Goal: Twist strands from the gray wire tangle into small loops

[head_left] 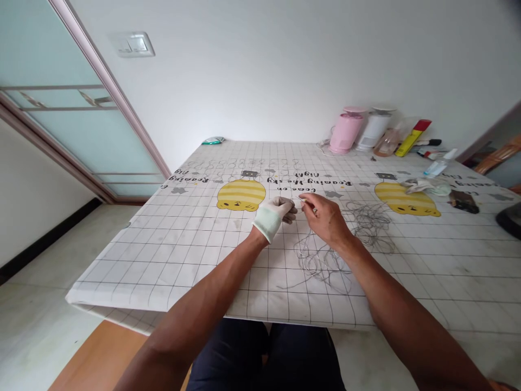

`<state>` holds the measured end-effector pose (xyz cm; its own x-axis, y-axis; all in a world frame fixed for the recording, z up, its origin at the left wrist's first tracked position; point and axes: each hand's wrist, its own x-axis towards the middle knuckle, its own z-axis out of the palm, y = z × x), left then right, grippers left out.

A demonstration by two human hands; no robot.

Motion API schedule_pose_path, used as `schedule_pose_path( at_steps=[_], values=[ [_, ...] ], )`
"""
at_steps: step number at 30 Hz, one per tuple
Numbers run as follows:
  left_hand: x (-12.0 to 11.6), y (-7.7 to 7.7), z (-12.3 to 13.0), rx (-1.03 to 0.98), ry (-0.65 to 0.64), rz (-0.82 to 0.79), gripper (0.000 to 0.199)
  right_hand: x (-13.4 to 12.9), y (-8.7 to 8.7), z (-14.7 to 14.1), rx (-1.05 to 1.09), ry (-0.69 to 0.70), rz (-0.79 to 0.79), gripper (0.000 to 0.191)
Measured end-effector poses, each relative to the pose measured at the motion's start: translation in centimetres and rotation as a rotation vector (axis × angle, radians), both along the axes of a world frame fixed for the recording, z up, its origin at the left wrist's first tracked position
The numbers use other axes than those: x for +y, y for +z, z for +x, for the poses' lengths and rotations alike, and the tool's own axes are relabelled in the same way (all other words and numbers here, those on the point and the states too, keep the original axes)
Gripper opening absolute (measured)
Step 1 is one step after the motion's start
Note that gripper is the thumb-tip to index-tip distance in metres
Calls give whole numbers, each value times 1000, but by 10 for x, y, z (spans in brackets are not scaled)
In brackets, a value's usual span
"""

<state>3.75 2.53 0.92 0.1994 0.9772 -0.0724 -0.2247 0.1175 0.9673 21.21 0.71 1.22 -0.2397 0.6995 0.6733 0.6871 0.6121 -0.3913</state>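
Gridded plastic tablecloth (171, 260) | wire tangle (325, 260) | gloved left hand (274, 213) curled | right hand (321, 217) pinching sliver (303, 199)

Head view, worn by person, looks from above near edge of table (163, 255), facing forward and down across it. Wide field, lines bowed toward frame edges. Lap (260, 353) at bottom of frame, just behind near edge. Forearms (211, 266) enter from lower corners. Left hand (273, 217) and right hand (325, 219) near frame centre, mid-table. Far edge above them, pink container (345, 133) on it, wall (260, 70) beyond. Sliding door (81, 108) left of table.
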Motion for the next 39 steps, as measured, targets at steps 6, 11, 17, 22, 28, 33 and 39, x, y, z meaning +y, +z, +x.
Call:
schedule_pose_path(
  at_steps=[6, 11, 17, 22, 28, 33, 39],
  values=[
    [-6, 2, -3, 71, 19, 83, 8, -1, -2, -5, 91, 57, 56, 26],
    [-7, 5, -3, 153, -17, 126, 8, -2, -2, -6, 153, 23, 6, 23],
    [-9, 7, -2, 201, -39, 146, 10, 0, -5, -4, 153, 53, 24, 28],
    [-7, 4, 2, 166, -88, 113, 13, 0, -5, -4, 166, 62, 15, 26],
    [-8, 5, 3, 67, -84, 31, 15, -3, 3, -2, 144, 60, -44, 24],
    [-15, 9, 3, 55, -74, -3, 15, -2, 5, 2, 88, 67, -70, 24],
    [-20, 10, 5, 47, -41, -24, 15, -3, 7, 4, -31, 77, -25, 25]
  ],
)
